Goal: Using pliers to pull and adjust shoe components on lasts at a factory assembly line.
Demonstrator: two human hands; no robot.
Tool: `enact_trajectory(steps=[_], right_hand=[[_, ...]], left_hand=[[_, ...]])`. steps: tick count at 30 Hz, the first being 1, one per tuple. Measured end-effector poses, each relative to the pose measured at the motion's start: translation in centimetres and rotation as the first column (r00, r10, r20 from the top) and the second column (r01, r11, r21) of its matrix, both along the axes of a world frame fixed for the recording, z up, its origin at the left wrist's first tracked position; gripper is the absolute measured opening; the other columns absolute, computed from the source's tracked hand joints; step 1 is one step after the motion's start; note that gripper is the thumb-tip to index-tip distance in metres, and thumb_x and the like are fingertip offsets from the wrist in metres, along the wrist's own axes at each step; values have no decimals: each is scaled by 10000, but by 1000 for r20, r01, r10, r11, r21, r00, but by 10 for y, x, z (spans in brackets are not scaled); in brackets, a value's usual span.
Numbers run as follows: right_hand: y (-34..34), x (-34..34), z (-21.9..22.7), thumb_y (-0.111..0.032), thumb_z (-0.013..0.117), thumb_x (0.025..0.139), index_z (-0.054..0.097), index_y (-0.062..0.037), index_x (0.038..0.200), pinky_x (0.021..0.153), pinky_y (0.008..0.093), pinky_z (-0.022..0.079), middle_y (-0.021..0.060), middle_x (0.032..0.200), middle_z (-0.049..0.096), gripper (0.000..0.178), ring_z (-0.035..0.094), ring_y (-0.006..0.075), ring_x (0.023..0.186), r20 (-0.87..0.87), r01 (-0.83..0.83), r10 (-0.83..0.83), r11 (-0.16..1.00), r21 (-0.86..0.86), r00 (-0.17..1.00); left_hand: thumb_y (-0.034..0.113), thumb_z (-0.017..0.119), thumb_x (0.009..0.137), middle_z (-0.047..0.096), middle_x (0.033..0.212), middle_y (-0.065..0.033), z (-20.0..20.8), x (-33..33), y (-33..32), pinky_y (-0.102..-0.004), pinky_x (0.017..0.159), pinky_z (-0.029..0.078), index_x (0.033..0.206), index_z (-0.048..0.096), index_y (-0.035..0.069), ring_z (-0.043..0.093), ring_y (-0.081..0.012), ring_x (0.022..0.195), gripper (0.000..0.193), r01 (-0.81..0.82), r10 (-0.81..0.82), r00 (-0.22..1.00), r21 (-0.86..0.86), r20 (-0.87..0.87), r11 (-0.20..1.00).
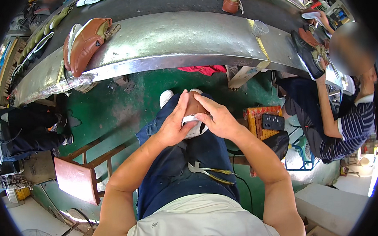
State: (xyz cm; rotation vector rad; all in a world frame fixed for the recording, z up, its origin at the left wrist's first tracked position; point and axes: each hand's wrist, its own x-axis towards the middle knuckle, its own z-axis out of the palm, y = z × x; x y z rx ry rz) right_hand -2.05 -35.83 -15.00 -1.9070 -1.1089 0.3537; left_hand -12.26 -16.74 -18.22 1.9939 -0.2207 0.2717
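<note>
Between my palms, above my lap, I hold a brown shoe with a white part on the side nearer me. My left hand presses along its left side, fingers pointing away from me and thumb at the white part. On the other side my right hand clasps it, the thumb laid over its near end. The shoe's far tip and underside are partly hidden. A pair of pincers with yellowish handles lies on my dark blue apron, nearer my body than the shoe.
Ahead stands a metal-edged conveyor bench carrying a pair of brown shoes and a clear cup. A wooden stool is at left. To the right, a phone rests on a beaded seat, and a co-worker holds a black-soled shoe.
</note>
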Motion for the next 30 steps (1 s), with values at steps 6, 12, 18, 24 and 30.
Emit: enact_trajectory(steps=[6, 12, 18, 24, 30], right_hand=[[7, -12, -20, -274, 703, 936, 423, -14, 1493, 1082, 452, 453, 267, 1434, 526, 676, 551, 443, 1275, 283, 38, -38, 999, 4, 958], [-84, -96, -20, -453, 806, 806, 509, 38, 1303, 1005, 482, 484, 228, 1236, 576, 759, 580, 412, 1152, 195, 122, -71, 956, -266, 978], [-132, -170, -1, -386, 811, 810, 541, -50, 1276, 851, 439, 568, 200, 1093, 608, 635, 668, 374, 1018, 6, -70, 119, 622, -780, 993], [-196, -146, -3, -192, 751, 839, 568, -32, 1238, 839, 347, 532, 135, 1084, 667, 467, 671, 231, 942, -445, -199, -116, 776, -598, 888], [-205, -160, -38, -116, 671, 855, 611, -29, 1172, 821, 310, 504, 56, 1021, 678, 334, 627, 136, 930, -886, -83, -181, 968, -238, 427]], left_hand=[[61, 757, 871, 435, 1542, -203, -52, -19, -3, -391, 1157, 378, 1623, 134, 57, 460, -293, 1418, 977, -87, 13, 962, -260, -273, 962], [103, 757, 903, 596, 1365, -153, -12, -21, 5, -366, 1083, 441, 1558, 276, 28, 571, -223, 1269, 815, -224, 123, 953, -370, -279, 902], [194, 710, 974, 662, 1265, -106, 30, -25, 12, -391, 1017, 509, 1434, 492, -1, 632, -207, 1160, 545, -30, -394, 744, -615, -540, 788], [479, 541, 1047, 681, 1248, -100, -63, -67, -19, -372, 939, 530, 1387, 575, 19, 645, -188, 1112, 574, -63, -152, 579, -230, -801, 971], [412, 464, 1094, 701, 1205, -113, -69, -76, -32, -380, 917, 549, 1304, 623, -4, 684, -212, 1043, 493, -573, -73, 553, -442, -830, 690]])
